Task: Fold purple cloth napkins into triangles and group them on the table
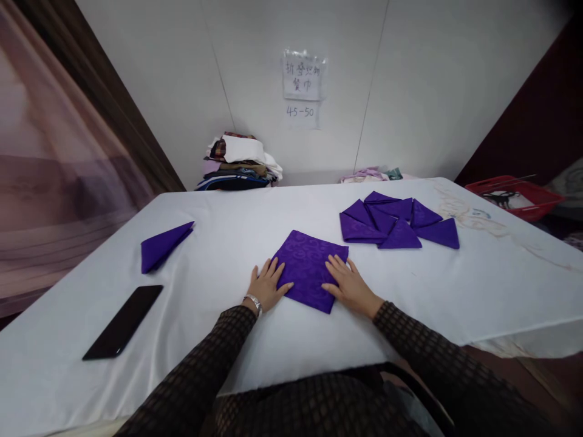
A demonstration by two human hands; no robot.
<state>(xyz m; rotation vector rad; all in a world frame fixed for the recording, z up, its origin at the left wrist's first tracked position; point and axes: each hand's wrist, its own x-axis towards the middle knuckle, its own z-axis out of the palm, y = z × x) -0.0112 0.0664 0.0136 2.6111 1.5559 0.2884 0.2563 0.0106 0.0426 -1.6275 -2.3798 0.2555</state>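
Observation:
A purple patterned cloth napkin, folded to a rough square, lies flat on the white tablecloth in front of me. My left hand rests on its left edge with the fingers spread. On the right edge lies my right hand, palm down and fingers stretched out. Neither hand grips the cloth. Several purple napkins folded into triangles overlap in a group at the back right. Another folded purple napkin lies by itself at the left.
A black phone-like slab lies near the left edge. Behind the table stands a stack of folded clothes. More cloth shows behind the right side. A red basket is at the far right, and a handwritten sign hangs on the wall.

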